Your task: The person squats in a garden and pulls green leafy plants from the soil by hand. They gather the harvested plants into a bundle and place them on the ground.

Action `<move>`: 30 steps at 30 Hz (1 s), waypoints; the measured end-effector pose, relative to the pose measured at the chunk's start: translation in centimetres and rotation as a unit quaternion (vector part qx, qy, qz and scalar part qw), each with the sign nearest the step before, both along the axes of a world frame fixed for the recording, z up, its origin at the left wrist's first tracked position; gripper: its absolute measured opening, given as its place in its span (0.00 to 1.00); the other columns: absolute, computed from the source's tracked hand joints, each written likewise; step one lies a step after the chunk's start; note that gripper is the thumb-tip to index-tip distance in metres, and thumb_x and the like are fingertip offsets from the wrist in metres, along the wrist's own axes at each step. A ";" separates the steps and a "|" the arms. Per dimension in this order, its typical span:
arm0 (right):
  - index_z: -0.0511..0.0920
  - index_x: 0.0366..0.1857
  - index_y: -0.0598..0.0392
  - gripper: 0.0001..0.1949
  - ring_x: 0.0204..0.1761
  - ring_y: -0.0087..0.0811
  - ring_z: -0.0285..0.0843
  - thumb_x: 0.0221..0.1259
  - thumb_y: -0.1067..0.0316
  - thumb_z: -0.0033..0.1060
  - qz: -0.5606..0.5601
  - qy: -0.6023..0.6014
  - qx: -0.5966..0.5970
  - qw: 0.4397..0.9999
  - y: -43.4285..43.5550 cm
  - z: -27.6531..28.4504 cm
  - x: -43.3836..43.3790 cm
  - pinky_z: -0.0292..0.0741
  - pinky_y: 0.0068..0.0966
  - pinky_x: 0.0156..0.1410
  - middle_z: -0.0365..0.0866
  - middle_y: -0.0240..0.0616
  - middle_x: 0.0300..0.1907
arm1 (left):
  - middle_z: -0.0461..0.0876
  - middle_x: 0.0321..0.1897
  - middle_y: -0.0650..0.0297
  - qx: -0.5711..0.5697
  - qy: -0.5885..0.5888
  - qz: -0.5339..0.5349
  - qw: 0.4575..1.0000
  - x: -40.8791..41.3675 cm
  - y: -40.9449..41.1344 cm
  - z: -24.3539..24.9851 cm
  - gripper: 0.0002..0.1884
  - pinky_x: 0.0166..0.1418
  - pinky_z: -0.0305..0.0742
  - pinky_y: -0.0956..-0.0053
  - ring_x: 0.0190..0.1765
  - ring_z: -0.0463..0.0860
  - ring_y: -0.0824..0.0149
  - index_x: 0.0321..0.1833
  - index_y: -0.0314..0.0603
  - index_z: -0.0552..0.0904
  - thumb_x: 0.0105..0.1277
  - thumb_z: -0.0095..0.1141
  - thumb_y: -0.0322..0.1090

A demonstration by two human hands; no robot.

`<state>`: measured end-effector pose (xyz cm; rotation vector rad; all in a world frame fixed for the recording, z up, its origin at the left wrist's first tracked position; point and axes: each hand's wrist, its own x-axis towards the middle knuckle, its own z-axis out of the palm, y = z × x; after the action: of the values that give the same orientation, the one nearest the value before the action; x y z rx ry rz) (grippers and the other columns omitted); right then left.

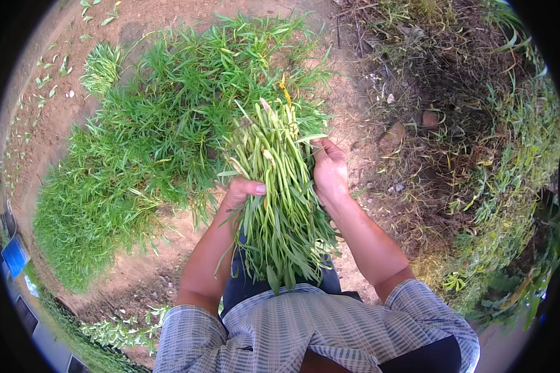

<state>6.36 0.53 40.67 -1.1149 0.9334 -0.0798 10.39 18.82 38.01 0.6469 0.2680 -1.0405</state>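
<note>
A thick bundle of leafy green stems (280,186), which looks like water spinach, hangs before my body with its cut stem ends pointing away from me and its leaves towards my waist. My left hand (242,190) grips the bundle from the left, thumb laid across the stems and the other fingers hidden beneath. On the right side my right hand (330,165) pinches at a single narrow leaf (311,138) along the bundle's edge. A yellowed strand (285,93) sticks out past the stem ends.
A dense bed of the same narrow-leaved greens (168,121) spreads ahead and to the left. Another bundle of greens (101,69) lies at its far left edge. Small seedlings (42,83) dot the bare soil beyond. Dry weeds (429,177) with stones (393,136) cover the right side.
</note>
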 end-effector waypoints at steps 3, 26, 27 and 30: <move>0.81 0.45 0.60 0.09 0.34 0.24 0.78 0.75 0.67 0.53 0.000 -0.010 -0.004 1.000 -0.3 3.9 3.3 0.76 0.21 0.45 0.86 0.36 0.38 | 0.84 0.54 0.49 -0.022 -0.048 0.015 0.999 1.8 -0.9 3.1 0.44 0.62 0.83 0.60 0.52 0.86 0.54 0.69 0.31 0.70 0.41 0.65 0.33; 0.80 0.49 0.64 0.20 0.36 0.32 0.81 0.78 0.56 0.43 0.162 -0.114 -0.003 0.980 -13.7 15.5 7.5 0.78 0.30 0.47 0.85 0.41 0.37 | 0.77 0.59 0.38 -0.236 -0.108 -0.112 0.959 5.4 -10.3 14.8 0.50 0.66 0.78 0.47 0.61 0.80 0.43 0.72 0.30 0.64 0.41 0.66 0.41; 0.79 0.51 0.65 0.24 0.37 0.33 0.82 0.79 0.50 0.41 0.159 -0.121 0.044 0.979 -15.1 16.3 7.8 0.78 0.31 0.47 0.85 0.42 0.37 | 0.77 0.58 0.38 -0.240 -0.119 -0.129 0.955 5.5 -11.4 15.2 0.50 0.64 0.80 0.48 0.59 0.81 0.43 0.71 0.31 0.65 0.40 0.67 0.43; 0.79 0.51 0.66 0.23 0.39 0.32 0.82 0.77 0.50 0.49 0.244 -0.126 0.060 0.960 -18.5 17.7 9.9 0.80 0.33 0.46 0.84 0.43 0.39 | 0.80 0.53 0.38 -0.226 -0.137 -0.135 0.955 5.3 -14.9 16.2 0.50 0.60 0.83 0.49 0.54 0.84 0.44 0.70 0.31 0.68 0.38 0.68 0.45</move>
<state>16.23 -17.98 58.38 -1.1617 0.4138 0.2327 15.70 3.93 54.20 0.4077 -0.3063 -1.2068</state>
